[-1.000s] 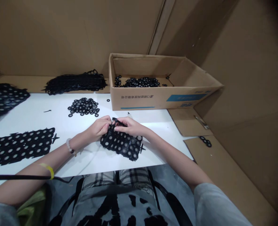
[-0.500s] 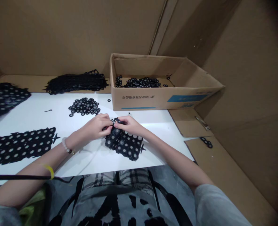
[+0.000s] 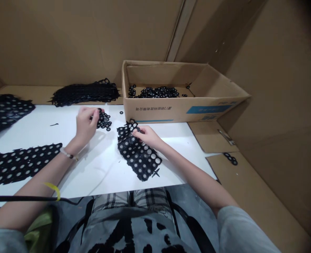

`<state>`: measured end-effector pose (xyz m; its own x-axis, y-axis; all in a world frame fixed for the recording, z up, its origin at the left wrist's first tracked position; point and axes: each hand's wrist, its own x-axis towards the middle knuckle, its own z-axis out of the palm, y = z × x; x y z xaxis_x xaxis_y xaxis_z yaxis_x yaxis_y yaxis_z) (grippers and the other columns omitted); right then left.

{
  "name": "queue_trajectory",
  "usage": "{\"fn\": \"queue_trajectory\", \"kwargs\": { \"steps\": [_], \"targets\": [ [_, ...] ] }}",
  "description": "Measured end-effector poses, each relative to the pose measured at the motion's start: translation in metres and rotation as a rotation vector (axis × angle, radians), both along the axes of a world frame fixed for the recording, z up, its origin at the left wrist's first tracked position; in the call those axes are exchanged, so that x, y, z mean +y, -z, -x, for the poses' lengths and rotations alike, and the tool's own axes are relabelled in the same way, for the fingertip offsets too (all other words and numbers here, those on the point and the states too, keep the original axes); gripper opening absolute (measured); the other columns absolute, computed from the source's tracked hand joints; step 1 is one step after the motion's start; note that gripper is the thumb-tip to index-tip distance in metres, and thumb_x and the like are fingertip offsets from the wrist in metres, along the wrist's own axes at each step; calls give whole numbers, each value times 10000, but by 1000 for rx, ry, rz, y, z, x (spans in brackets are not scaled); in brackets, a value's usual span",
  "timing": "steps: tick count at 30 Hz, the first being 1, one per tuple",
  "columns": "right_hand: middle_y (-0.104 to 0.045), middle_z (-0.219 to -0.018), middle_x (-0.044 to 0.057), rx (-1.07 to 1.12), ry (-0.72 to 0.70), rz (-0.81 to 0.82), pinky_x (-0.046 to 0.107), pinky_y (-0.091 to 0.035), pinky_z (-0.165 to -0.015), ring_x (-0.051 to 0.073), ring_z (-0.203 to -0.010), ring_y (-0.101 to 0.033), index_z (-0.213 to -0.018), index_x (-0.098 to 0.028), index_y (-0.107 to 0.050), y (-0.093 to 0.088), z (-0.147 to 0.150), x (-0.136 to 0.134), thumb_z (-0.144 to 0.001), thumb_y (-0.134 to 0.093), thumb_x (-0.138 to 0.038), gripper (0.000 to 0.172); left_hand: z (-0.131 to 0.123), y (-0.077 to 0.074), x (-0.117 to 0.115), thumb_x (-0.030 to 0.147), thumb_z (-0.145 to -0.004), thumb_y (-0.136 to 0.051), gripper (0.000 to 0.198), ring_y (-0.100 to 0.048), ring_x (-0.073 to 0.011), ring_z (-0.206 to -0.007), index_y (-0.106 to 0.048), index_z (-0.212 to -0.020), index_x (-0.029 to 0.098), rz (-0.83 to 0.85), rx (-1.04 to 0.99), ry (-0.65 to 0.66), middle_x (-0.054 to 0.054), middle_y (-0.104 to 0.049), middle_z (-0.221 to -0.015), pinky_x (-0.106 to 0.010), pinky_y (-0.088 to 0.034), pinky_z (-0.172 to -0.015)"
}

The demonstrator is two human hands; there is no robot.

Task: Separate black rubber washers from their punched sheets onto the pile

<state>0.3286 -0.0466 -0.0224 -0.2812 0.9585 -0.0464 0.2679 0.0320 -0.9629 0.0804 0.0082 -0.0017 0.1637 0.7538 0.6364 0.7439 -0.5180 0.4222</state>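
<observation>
Two bare hands over a white tabletop (image 3: 100, 174), well apart from each other. Left hand (image 3: 85, 123) raised at the edge of a small pile of black rings (image 3: 104, 121), fingertips bunched together and touching the pile; probably a ring in the pinch, though too hidden to be sure. Right hand (image 3: 146, 135) open and palm down, fingers lying across the far end of a black perforated sheet (image 3: 137, 153), with pale discs showing in its holes. That sheet flat on the tabletop at a slant, its far end just beside the front wall of a cardboard box (image 3: 155, 113). Inside the box, a loose spread of more black rings (image 3: 155, 92) on the floor. One lone black ring (image 3: 121, 112) on the tabletop, between the small pile and the box. Farther left, a long black strip (image 3: 21, 163) near the left forearm and another black strip (image 3: 2, 114) at the far corner. Along the back, a dark heap of tangled black webbing (image 3: 85, 93) on a cardboard ledge. Off the right edge of the tabletop, a short cluster of black rings (image 3: 230, 159) on a cardboard flap (image 3: 250, 182), and a slim metal tool (image 3: 226, 137) on a second cardboard piece (image 3: 210, 138). Around the left wrist, a beaded bracelet (image 3: 68, 154); on the left forearm, a yellow band (image 3: 54, 189), with a black cable (image 3: 21, 199) running just beside it.
</observation>
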Motion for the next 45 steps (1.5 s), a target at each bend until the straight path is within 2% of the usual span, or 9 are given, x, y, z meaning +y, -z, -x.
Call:
{"fn": "queue_trajectory", "kwargs": {
  "steps": [7,10,14,18,24,31,37,40,45],
  "targets": [
    [-511,-650,-13,-4,-19,40,232,-396,-532,125,-607,-481,-716,-168,-537,-4,2,-2,-786,-541,-402,244,16,15,11,349,-938,-422,335,-357,-424,-1205,-682,-1118,239,98,399,-209,-132,-493,-1377,-595,-247,-913],
    [-575,-736,6,35,-85,7,270,-441,-656,137,-679,-520,-782,-157,-583,-7,2,-2,-771,-582,-386,229,3,9,1,346,-949,-413,323,-402,-372,-1167,-646,-1141,233,53,400,-85,-130,-569,-1278,-547,-262,-913],
    [-632,-870,24,55,-267,-59,300,-438,-805,159,-805,-562,-902,-145,-629,-5,0,-1,-706,-647,-268,232,-15,-5,-18,333,-958,-418,264,-534,-219,-873,-621,-859,194,54,426,345,-51,-665,-855,-429,-309,-895],
    [-609,-753,6,-65,-189,-53,266,-419,-708,153,-736,-540,-805,-124,-640,6,-3,4,-678,-669,-283,206,-27,-9,-31,359,-940,-462,292,-512,-180,-748,-546,-720,187,127,503,607,-12,-596,-688,-358,-340,-807],
    [-547,-626,-31,-60,-183,-17,236,-362,-609,123,-630,-478,-759,-121,-646,4,-3,1,-688,-690,-380,272,-35,0,-37,436,-898,-525,304,-506,-186,-762,-526,-727,184,187,517,638,-15,-578,-715,-335,-335,-737],
    [-685,-874,40,-49,-338,-73,313,-450,-811,195,-841,-604,-940,-128,-679,-6,-7,3,-811,-577,-326,257,-39,5,-42,426,-903,-500,324,-479,-181,-710,-449,-683,193,278,428,580,-10,-515,-673,-311,-357,-677],
    [-683,-1008,125,-442,25,-470,366,-426,-899,239,-970,-597,-949,-156,-690,-55,10,-46,-851,-603,-322,211,-41,20,-38,301,-874,-505,263,-492,-170,-677,-460,-639,193,341,379,600,-11,-533,-662,-299,-374,-673],
    [-728,-951,36,-253,-595,-351,251,-473,-806,147,-846,-656,-966,-200,-696,-54,59,-101,-911,-520,-304,212,-42,23,-37,262,-855,-501,268,-483,-165,-658,-434,-605,193,338,370,580,-10,-523,-642,-298,-367,-661],
    [-698,-614,-36,-343,-1468,80,185,-488,-567,137,-627,-674,-522,-192,-615,24,163,-164,-663,-706,-48,221,-42,22,-38,252,-848,-501,294,-486,-161,-660,-370,-591,196,343,361,602,5,-490,-594,-297,-371,-684]
  ]
}}
